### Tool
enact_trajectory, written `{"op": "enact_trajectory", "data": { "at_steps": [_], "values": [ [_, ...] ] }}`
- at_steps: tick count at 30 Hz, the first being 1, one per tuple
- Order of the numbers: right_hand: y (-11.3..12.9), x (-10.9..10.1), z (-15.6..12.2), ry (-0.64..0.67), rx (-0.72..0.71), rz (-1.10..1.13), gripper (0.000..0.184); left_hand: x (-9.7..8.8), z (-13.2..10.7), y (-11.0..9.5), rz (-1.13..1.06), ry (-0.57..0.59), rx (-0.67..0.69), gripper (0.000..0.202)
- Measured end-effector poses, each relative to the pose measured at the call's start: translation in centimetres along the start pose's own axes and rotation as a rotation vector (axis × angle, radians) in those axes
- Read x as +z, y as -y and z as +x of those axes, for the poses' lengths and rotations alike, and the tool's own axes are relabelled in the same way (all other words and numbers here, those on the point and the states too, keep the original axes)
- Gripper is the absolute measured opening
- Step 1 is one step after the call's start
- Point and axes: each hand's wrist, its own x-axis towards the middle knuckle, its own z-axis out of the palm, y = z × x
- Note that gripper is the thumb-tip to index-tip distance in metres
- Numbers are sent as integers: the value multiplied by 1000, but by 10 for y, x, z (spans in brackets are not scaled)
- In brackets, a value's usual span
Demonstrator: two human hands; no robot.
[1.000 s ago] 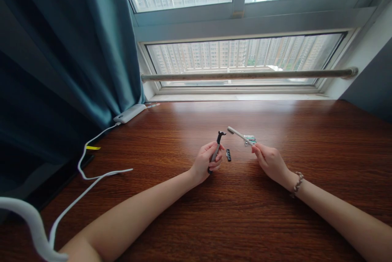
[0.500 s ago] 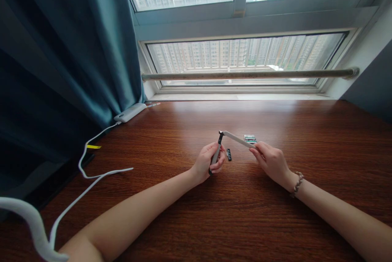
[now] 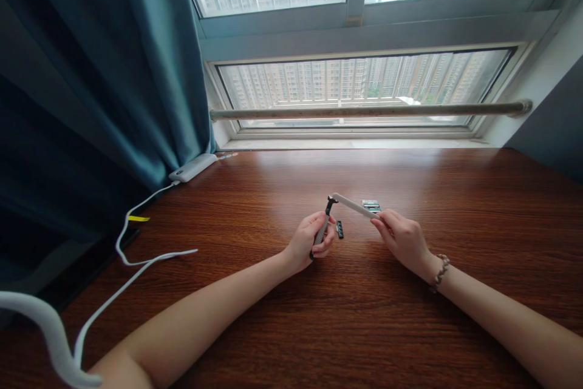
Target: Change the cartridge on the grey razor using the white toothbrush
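My left hand is closed round the grey handle of a razor, held upright above the wooden table, its dark head end at the top. My right hand pinches a slim white tool like a small brush. The tool's far tip rests against the razor's head end. A small black blade cartridge lies on the table between my hands. Behind the white tool sits a small green and clear cartridge pack.
A white power bank lies at the table's back left by the teal curtain, with a white cable trailing along the left side. A window with a metal rail runs along the back.
My right hand swung the white tool's tip left and down until it met the razor's head end. My left hand held the razor nearly still.
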Motion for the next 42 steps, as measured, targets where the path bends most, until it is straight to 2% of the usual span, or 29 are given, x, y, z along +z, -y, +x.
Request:
{"op": "enact_trajectory", "data": {
  "at_steps": [2,6,10,15,18,23,26,30,34,38,42],
  "values": [
    [0,0,0,-13,1,16,32,0,0,0,-12,-24,3,22],
    [-1,1,0,60,-18,-34,32,-1,1,-1,-38,-35,-9,22],
    [0,1,1,29,11,-26,32,-1,1,-2,-47,-39,-32,24],
    [0,0,1,79,-9,-5,31,-2,1,-2,-38,-66,-57,23],
    [0,-1,2,26,24,29,34,-3,0,-3,-35,-53,-70,23],
    [2,-2,2,89,-7,30,33,-3,-1,-4,-30,1,-90,24],
    [3,-2,2,48,61,27,37,-2,-2,-4,-35,14,-75,23],
    [2,-2,1,106,30,43,39,-3,-2,-4,-40,27,-66,22],
    [1,-2,1,85,103,39,42,-4,-1,-4,-39,27,-54,21],
    [2,-2,2,135,67,82,43,-3,-2,-3,-1,3,-6,23],
    [1,-2,3,128,63,107,42,0,-3,-2,81,-13,47,25]
  ]
}}
